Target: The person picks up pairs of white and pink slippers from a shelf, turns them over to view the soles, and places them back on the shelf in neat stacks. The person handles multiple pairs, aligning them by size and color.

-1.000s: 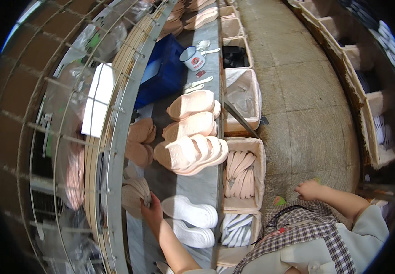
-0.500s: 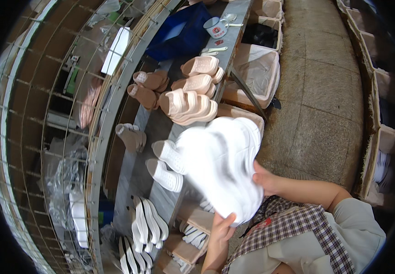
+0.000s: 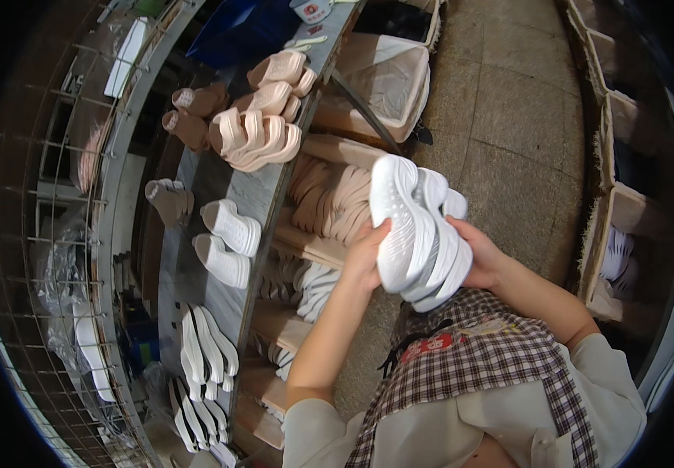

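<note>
A stack of several white shoe soles [image 3: 406, 226] is held upright in front of my body, past the table's right edge. My left hand [image 3: 364, 253] grips the stack from its left side, the thumb against the nearest sole. On the opposite side my right hand [image 3: 477, 253] is closed around the soles, its fingers partly hidden. On the table, to the left of my left hand, lie two white soles [image 3: 228, 242]. Further back are stacked beige soles [image 3: 263, 136] and brown soles [image 3: 189, 117].
The narrow table [image 3: 243, 183] carries more white soles [image 3: 208, 351] near its front end and a blue crate [image 3: 247, 27] at the back. Bins filled with soles [image 3: 333, 195] stand below it. Wire mesh [image 3: 111, 226] runs along the left; more bins [image 3: 626, 203] line the right.
The white stack has moved away from above the table and turned more upright. My left hand has shifted from its lower end to its left side. The view has swung to the right.
</note>
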`<state>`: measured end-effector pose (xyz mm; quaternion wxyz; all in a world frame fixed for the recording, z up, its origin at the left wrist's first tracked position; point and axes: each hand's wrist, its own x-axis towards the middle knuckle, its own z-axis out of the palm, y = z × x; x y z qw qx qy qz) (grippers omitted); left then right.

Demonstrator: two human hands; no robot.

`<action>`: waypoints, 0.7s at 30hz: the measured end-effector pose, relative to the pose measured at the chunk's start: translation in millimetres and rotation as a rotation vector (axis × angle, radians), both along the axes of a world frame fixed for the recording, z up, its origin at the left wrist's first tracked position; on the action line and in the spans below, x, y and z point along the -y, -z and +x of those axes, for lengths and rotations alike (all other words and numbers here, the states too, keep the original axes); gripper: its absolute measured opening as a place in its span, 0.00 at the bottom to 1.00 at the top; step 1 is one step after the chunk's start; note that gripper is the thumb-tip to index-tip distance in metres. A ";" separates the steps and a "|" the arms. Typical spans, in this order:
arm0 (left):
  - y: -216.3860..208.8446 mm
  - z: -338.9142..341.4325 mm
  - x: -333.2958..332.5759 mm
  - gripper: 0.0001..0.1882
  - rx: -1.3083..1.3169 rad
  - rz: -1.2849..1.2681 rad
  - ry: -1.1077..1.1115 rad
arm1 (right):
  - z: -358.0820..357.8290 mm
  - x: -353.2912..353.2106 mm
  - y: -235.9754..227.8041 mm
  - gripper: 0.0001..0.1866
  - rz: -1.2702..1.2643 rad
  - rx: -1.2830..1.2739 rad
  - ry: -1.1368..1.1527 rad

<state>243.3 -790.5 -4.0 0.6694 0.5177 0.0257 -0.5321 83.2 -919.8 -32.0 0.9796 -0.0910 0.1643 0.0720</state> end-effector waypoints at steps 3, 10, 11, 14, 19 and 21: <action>35.7 -18.2 3.3 0.19 -0.171 0.015 -0.007 | -24.9 6.9 8.8 0.33 -0.063 -0.209 -0.129; 74.4 -31.1 -6.5 0.17 -0.348 0.077 0.007 | -38.5 11.7 33.2 0.31 0.028 -0.292 -0.209; 77.6 -29.1 -8.1 0.17 -0.363 0.047 0.028 | -37.5 11.3 36.2 0.32 0.019 -0.319 -0.213; 83.2 -25.4 -12.5 0.17 -0.385 0.076 0.026 | -35.8 9.8 40.8 0.33 0.040 -0.265 -0.248; 79.4 -24.7 -16.4 0.18 -0.306 0.107 0.018 | -31.9 7.1 40.1 0.34 0.029 -0.299 -0.259; 76.4 -24.5 -16.9 0.18 -0.308 0.123 0.001 | -30.2 6.3 39.5 0.33 0.020 -0.285 -0.258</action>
